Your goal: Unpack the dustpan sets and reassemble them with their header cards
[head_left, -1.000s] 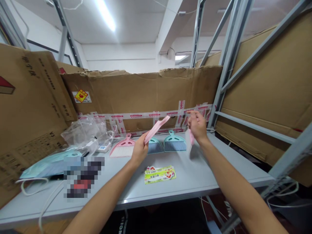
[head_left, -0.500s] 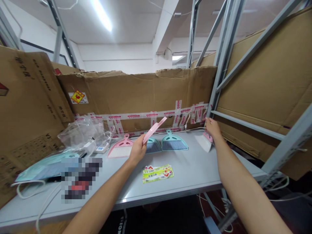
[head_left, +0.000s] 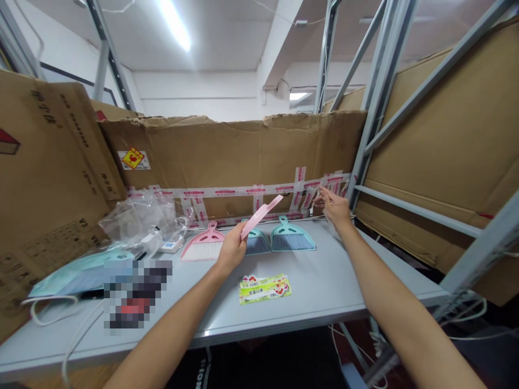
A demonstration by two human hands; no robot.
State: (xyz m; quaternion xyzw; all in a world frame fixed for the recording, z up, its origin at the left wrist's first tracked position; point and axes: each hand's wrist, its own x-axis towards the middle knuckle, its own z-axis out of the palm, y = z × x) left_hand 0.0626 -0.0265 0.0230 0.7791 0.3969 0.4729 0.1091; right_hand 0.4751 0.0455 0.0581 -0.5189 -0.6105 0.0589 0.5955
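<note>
The person's left hand (head_left: pixel 232 249) has its grip clamped on the lower end of a flat pink plastic piece (head_left: pixel 261 217). The piece is long, narrow and smooth, with a rounded tip, and it slants up and to the right, ending just up and left of the teal dustpan brush (head_left: pixel 292 241), which serves as the landmark here. That brush lies on the grey desk (head_left: pixel 324 286), its blue-grey bristles facing the person.

The person's right hand (head_left: pixel 334 212) is raised just right of the teal dustpan brush. Its grip is apart, with the fingers (head_left: pixel 324 192) spread and pointing left, and nothing can clearly be seen held in it.

Directly left of the teal dustpan brush sits a second teal brush (head_left: pixel 256 244), partly behind the pink piece. Further left is a pink brush (head_left: pixel 203 249) with white bristles. In front of the teal dustpan brush and to its left lie printed green-and-yellow label strips (head_left: pixel 264 289). Well left of it are a crumpled clear plastic bag (head_left: pixel 140 219) and a pale teal bag (head_left: pixel 81 276). Behind it stands a cardboard sheet (head_left: pixel 243 151) with pink-printed tape (head_left: pixel 227 191) across it.
</note>
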